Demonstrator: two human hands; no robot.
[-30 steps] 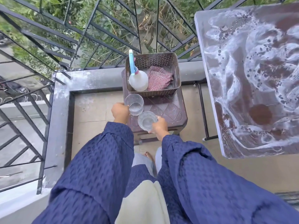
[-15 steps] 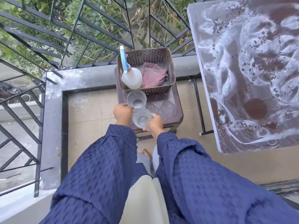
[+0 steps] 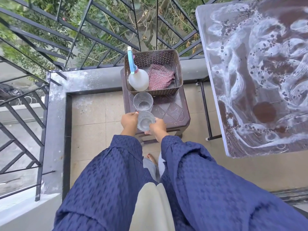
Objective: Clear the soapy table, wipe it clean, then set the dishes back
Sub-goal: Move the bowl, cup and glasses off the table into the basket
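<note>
Two clear drinking glasses are at a low brown plastic stool. The far glass stands free on the stool just in front of a basket. The near glass is at the stool's front left edge, gripped from both sides: my left hand on its left rim, my right hand on its right wall. Whether it rests on the stool I cannot tell. The soapy table, brown with white foam swirls and a bare round spot, fills the right side with no dishes on its visible part.
A brown perforated basket at the stool's back holds a white spray bottle with a blue head and a checked cloth. A grey ledge and black railing bound the tiled balcony floor. The table's legs stand right of the stool.
My left hand let go of the far glass, which now stands on the stool, and moved onto the near glass. My right hand brought the near glass leftward.
</note>
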